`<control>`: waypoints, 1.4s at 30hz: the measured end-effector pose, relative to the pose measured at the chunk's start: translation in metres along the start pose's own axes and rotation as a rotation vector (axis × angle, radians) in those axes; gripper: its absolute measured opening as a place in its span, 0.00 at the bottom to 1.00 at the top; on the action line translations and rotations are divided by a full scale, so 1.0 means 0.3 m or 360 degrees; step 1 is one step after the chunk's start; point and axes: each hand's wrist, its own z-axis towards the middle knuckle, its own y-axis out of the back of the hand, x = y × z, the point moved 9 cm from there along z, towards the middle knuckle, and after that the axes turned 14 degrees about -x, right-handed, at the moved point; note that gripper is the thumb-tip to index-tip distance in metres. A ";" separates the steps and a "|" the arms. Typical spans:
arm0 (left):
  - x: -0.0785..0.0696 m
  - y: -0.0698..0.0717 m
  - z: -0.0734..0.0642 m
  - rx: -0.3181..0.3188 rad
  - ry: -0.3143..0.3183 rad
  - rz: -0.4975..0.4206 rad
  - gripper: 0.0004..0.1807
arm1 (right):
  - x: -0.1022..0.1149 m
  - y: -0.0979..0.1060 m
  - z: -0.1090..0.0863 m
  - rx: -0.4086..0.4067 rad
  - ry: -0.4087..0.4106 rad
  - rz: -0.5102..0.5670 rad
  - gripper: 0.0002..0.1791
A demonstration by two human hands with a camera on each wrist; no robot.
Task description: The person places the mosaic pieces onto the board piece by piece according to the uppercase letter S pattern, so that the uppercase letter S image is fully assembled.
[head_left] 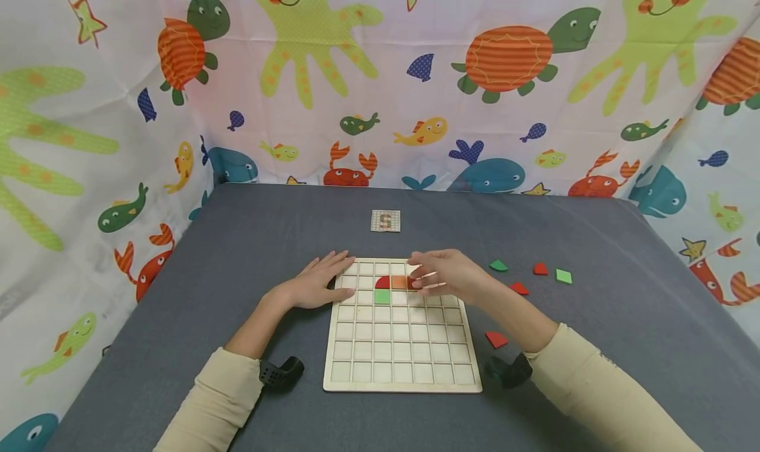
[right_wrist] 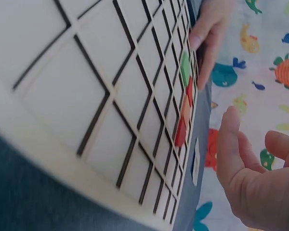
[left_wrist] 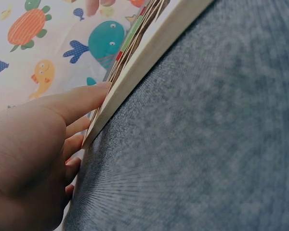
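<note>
A pale wooden grid board (head_left: 390, 353) lies on the grey table. Near its top, a red rounded piece (head_left: 382, 282), an orange square (head_left: 399, 282) and a second red piece (right_wrist: 181, 132) sit in a row. Directly under the first is a green square (head_left: 382, 297). My left hand (head_left: 313, 284) rests at the board's upper left edge, thumb and fingertips touching the rim. Above the board's upper right part hovers my right hand (head_left: 448, 274), fingers loosely bent and nothing between them; in the head view it partly covers the second red piece.
Right of the board lie loose pieces: a green one (head_left: 498, 265), a light green square (head_left: 563, 276) and several red ones, among them one (head_left: 496, 339) near the board's right edge. A small card with an S pattern (head_left: 386, 221) lies behind the board. A printed curtain (head_left: 380, 56) surrounds the table.
</note>
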 end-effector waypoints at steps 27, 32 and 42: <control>0.009 -0.009 0.007 0.0005 -0.0003 0.0007 0.41 | -0.146 0.237 -0.052 0.0021 0.0002 0.0127 0.39; 0.005 -0.006 0.005 -0.0001 -0.0014 -0.0010 0.41 | -0.176 0.254 -0.086 0.0053 0.0041 0.0100 0.37; 0.005 -0.004 0.005 0.0004 -0.0019 -0.0033 0.40 | -0.212 0.274 -0.135 0.0093 0.0113 -0.0065 0.32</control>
